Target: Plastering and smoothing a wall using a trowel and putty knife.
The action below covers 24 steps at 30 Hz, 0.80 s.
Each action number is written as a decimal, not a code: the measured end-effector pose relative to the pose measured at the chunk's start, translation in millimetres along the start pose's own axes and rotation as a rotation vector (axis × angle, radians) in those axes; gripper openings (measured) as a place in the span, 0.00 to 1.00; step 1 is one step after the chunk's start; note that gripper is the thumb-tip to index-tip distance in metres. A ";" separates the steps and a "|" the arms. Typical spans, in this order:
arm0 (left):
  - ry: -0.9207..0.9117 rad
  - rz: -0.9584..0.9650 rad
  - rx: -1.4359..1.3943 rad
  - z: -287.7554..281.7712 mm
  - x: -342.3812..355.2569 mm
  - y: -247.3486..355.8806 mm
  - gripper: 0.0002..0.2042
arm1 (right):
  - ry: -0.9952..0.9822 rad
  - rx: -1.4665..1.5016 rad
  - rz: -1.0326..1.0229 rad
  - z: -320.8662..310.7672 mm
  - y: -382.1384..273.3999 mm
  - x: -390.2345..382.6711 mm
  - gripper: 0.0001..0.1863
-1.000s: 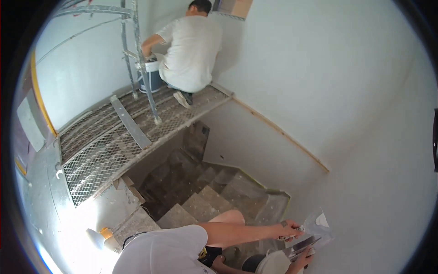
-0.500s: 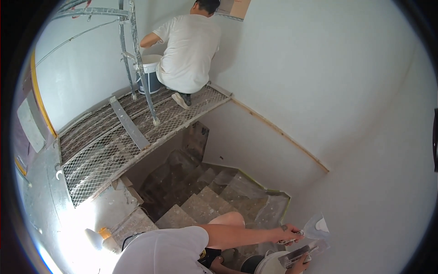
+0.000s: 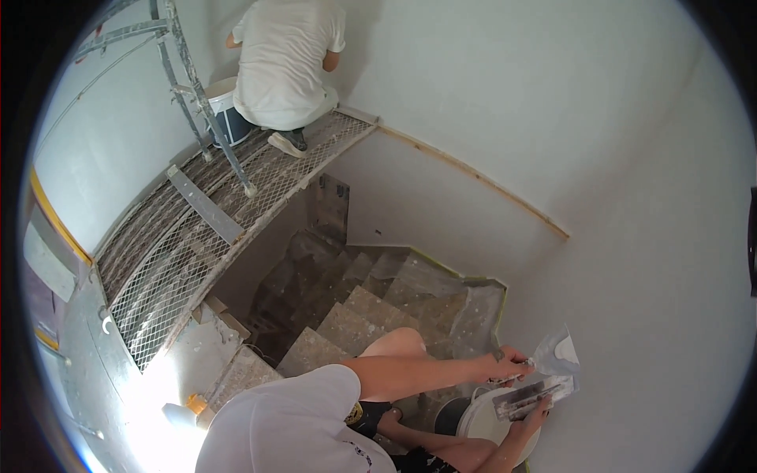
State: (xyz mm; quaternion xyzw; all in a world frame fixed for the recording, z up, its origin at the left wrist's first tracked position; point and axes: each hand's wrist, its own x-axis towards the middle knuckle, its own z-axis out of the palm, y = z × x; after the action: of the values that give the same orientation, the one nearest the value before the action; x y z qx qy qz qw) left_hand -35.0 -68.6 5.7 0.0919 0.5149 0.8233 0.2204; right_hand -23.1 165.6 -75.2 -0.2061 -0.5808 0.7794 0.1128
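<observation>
My left hand (image 3: 512,367), at the end of an outstretched forearm, is closed round the handle of a broad putty knife (image 3: 546,355). A white lump of filler (image 3: 564,349) sits on its thin blade. Just below it, my right hand (image 3: 539,413) grips a plastering trowel (image 3: 520,400) whose flat plate is smeared with white. The two tools overlap in view near the knife's lower edge; whether they touch I cannot tell. Both are above a white-rimmed bucket (image 3: 482,419), standing between my legs and the right wall.
Dusty stairs (image 3: 367,311) descend ahead. Beyond them a mesh-topped platform (image 3: 169,303) carries a metal ladder frame (image 3: 183,67), a second bucket (image 3: 224,110) and a crouching person (image 3: 288,63). A wooden batten (image 3: 473,175) runs along the wall. A bright lamp (image 3: 177,414) glows at lower left.
The whole view has shifted, so the platform and crouching person sit higher and further left. My right hand has raised the trowel closer beneath the putty knife, and more of the bucket shows.
</observation>
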 end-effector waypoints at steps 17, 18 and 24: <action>-0.040 0.026 0.023 3.8 1.0 -6.9 0.13 | -0.033 -0.107 0.109 20.0 -26.7 -35.8 0.25; -0.050 0.040 0.025 3.8 1.3 -7.1 0.13 | -0.034 -0.099 0.102 20.4 -28.4 -36.6 0.25; -0.048 0.000 0.007 5.0 -0.1 -8.4 0.13 | -0.089 0.172 0.236 8.8 -18.2 -28.5 0.30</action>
State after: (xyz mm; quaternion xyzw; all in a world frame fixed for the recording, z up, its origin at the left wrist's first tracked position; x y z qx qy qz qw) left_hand -30.8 -61.5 0.5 0.1124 0.5124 0.8190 0.2324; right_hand -2.9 151.7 -50.4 -0.2278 -0.4882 0.8424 0.0118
